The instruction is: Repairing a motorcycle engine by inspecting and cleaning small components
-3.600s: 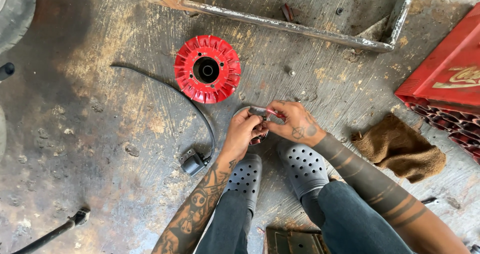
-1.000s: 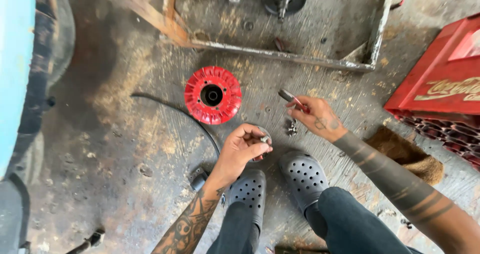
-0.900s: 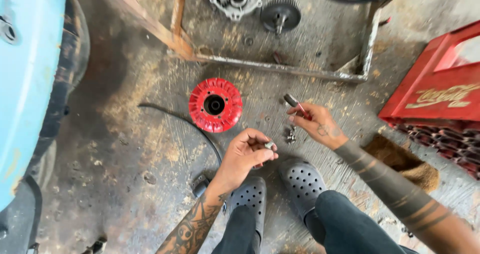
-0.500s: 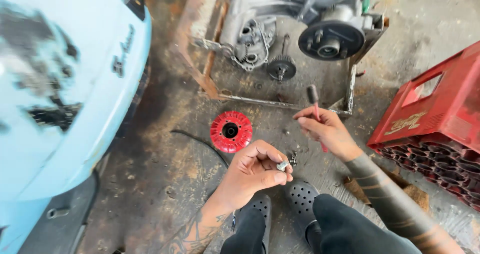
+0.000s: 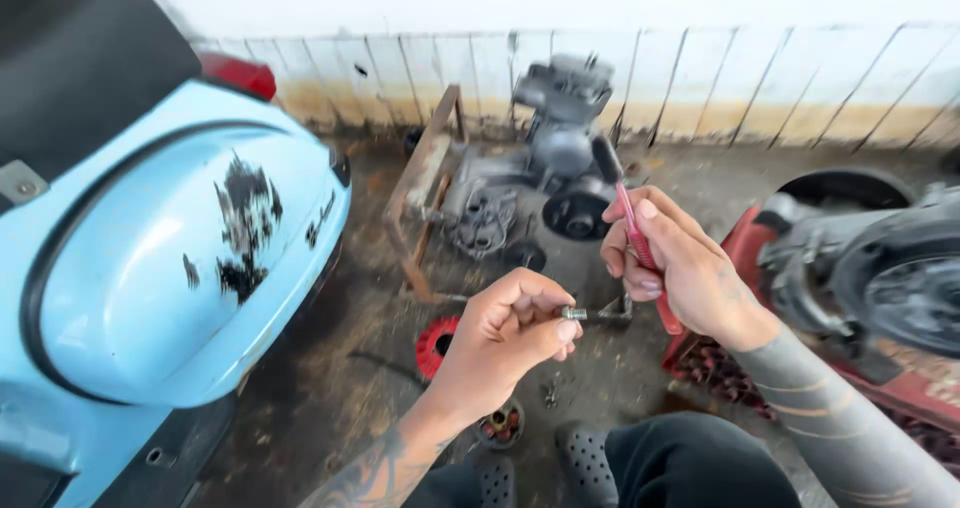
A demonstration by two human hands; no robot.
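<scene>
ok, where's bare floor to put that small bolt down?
Bare concrete lies between the light-blue scooter body and the round red finned part. It is crowded by the grey engine in its rusty frame and beside the red plastic crate.

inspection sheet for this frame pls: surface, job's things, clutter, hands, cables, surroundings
Surface: stained concrete floor.
Job's things: small metal bolt in left fingertips; red-handled tool in right hand, dark tip up.
Clutter: red disc on the floor, partly behind the left hand; small round part by the shoes; loose bits beside it.
Hands: left hand pinches the bolt; right hand grips the tool; raised, close but apart.
Cables: nothing seen.
Surroundings: blue scooter at left; engine in a rusty frame ahead; red crate at right, machine on it; stained wall.
</scene>
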